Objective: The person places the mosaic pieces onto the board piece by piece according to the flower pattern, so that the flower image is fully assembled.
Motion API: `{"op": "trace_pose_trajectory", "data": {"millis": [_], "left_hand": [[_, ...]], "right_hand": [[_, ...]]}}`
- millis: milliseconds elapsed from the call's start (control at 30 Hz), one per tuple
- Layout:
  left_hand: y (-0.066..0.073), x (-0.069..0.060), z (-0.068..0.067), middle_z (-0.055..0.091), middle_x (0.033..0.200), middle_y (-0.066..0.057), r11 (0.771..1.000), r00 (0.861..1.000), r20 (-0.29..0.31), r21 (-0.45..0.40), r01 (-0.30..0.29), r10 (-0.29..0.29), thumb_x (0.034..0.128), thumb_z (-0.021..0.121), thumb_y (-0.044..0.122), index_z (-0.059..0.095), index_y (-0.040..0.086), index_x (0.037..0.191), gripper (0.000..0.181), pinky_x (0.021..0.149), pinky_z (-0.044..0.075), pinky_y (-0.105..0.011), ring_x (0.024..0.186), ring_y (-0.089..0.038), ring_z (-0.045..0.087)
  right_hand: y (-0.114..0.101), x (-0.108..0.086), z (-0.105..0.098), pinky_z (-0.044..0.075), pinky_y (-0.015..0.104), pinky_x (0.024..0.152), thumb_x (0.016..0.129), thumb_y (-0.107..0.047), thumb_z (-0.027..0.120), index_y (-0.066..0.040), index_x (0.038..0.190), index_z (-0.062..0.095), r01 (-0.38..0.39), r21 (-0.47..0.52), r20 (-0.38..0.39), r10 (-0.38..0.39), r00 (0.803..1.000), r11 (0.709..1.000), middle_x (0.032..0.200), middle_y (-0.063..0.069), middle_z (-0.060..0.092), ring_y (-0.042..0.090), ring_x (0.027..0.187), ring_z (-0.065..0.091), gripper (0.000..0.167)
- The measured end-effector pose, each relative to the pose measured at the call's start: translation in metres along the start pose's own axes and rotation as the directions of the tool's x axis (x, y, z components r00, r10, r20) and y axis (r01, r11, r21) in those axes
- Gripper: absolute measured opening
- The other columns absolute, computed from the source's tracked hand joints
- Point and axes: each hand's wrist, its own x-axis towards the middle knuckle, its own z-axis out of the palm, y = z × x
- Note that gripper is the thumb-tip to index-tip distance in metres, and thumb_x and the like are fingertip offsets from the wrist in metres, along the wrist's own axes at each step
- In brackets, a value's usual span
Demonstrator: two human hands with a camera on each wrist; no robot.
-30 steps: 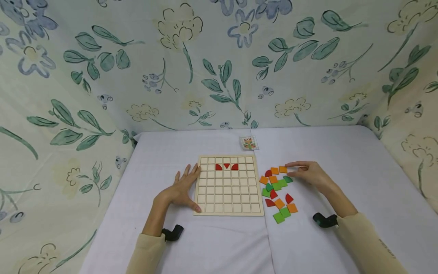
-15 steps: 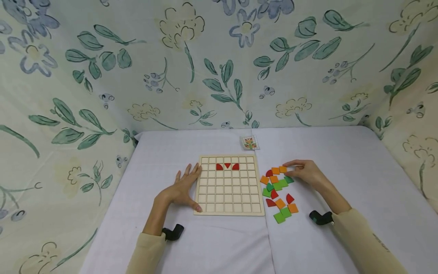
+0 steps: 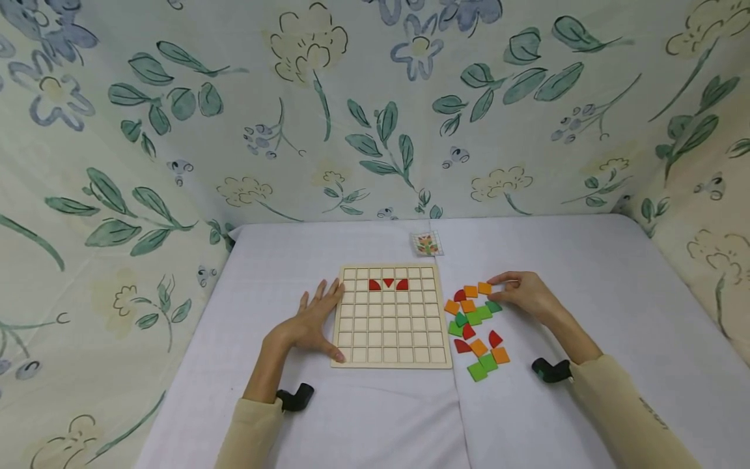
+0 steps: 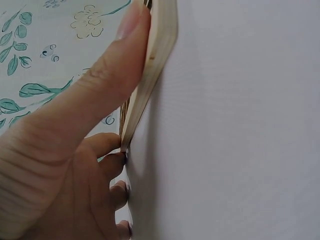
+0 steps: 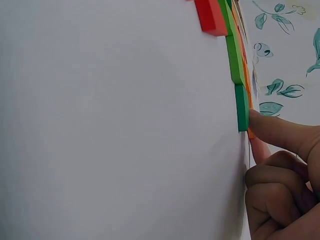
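Soft, even light overall; greyer wrist views, faint shadow beside the board [image 4: 161, 40]

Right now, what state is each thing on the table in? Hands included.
Cloth: spread, creased near the person.
Board: lying flat, mostly unfilled.
Three red pieces: set in second row from far edge.
Loose pieces: scattered right of the board.
Card: beyond the board, pattern up.
Left hand: fingers spread, at board's left edge.
Right hand: thumb and finger at orange square; grip unclear.

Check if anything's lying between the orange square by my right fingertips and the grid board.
Yes: another orange square and a red piece lie to its left, before the grid board. Lifting over them should work.
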Motion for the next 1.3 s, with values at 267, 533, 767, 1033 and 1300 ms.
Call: {"op": "trace_pose_trajectory", "data": {"millis": [267,533,767,1033,1300], "left_hand": [[0.005,-0.003,-0.004,-0.007,0.175,-0.011,1.000,1.000,0.008,-0.015,0.001,-0.001,0.0571,0.100,0.046,0.003,0.008,0.167,0.152,0.128,-0.011,-0.064,0.161,-0.037,-0.016],[0.005,-0.002,-0.004,-0.005,0.176,-0.010,1.000,1.000,0.007,0.005,0.014,-0.014,0.0577,0.100,0.044,0.005,0.008,0.167,0.150,0.129,-0.010,-0.064,0.162,-0.037,-0.014],[0.004,-0.001,-0.003,-0.006,0.176,-0.010,1.000,1.000,0.011,0.000,0.017,-0.017,0.0579,0.100,0.044,0.005,0.008,0.167,0.150,0.129,-0.010,-0.064,0.162,-0.036,-0.015],[0.006,-0.002,-0.005,-0.007,0.175,-0.013,1.000,1.000,0.014,-0.022,0.003,-0.003,0.0581,0.101,0.043,0.004,0.007,0.167,0.150,0.128,-0.012,-0.064,0.161,-0.037,-0.016],[0.006,-0.002,-0.004,-0.008,0.175,-0.012,1.000,1.000,0.019,-0.010,0.009,-0.008,0.0578,0.101,0.043,0.003,0.007,0.167,0.151,0.129,-0.012,-0.063,0.161,-0.037,-0.016]], "right_hand": [[0.000,-0.001,0.001,0.037,0.026,0.054,0.093,-0.028,0.077,-0.003,0.130,0.064,0.007,0.000,0.000,-0.007,1.000,1.000,0.067,0.000,0.047,0.017,0.064,0.045,0.046],[-0.019,-0.003,0.005,0.037,0.025,0.058,0.095,-0.029,0.075,-0.005,0.131,0.066,0.020,0.006,-0.015,-0.020,1.000,1.000,0.067,0.000,0.046,0.019,0.069,0.046,0.045],[-0.052,0.000,0.027,0.029,0.025,0.051,0.093,-0.029,0.078,-0.007,0.128,0.067,0.079,0.069,0.084,-0.085,0.993,0.994,0.060,-0.003,0.037,0.015,0.053,0.038,0.043],[-0.091,0.001,0.069,0.026,0.023,0.050,0.090,-0.021,0.081,-0.009,0.119,0.071,0.150,0.123,0.194,-0.172,0.966,0.981,0.059,-0.004,0.035,0.013,0.051,0.031,0.033],[-0.107,0.004,0.096,0.023,0.023,0.048,0.086,-0.013,0.083,-0.007,0.111,0.074,0.225,0.119,0.213,-0.247,0.945,0.967,0.055,-0.005,0.029,0.012,0.049,0.023,0.027]]}}
